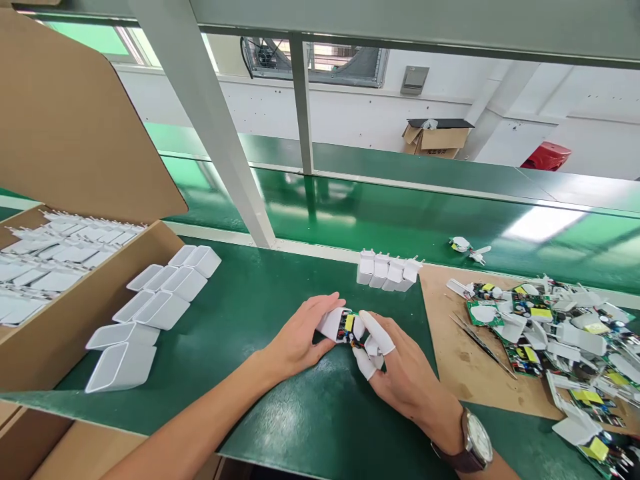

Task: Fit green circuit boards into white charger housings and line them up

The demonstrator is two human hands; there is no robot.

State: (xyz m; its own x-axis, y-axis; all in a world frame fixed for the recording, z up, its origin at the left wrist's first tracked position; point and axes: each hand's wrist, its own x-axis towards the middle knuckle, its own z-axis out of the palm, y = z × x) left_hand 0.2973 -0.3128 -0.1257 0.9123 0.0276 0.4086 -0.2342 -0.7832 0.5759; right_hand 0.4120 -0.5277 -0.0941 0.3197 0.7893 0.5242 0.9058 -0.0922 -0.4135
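The person's two hands are close together over the green table (250, 287): the left hand (303, 330) is clamped on a white plastic housing (330, 325), and the right hand (400, 367), wearing white finger cots (383, 332), grips the circuit board (343, 331) with its yellow-wrapped transformer (349, 323), right at the housing's mouth. A wire could be pinched, or a component bent, if the board were pushed in crooked; the smooth cots might also slip on it. At 3 o'clock, metal tweezers (483, 347) lie beside a heaped pile of circuit boards and white parts (560, 333), where tugging one board could snag its neighbours' leads. Counting outward: one housing and one board in hand, two finger cots, one pair of tweezers on one brown mat (465, 377), four white adapter shells (387, 272) standing in a row at 1 o'clock, two loose pieces (470, 249) at 2 o'clock, and apparently nine open white housings (170, 310) grouped towards 9 and 10 o'clock. Beyond those, one open carton (165, 243) holds many white parts (70, 250); they and the pile overlap too much to count.
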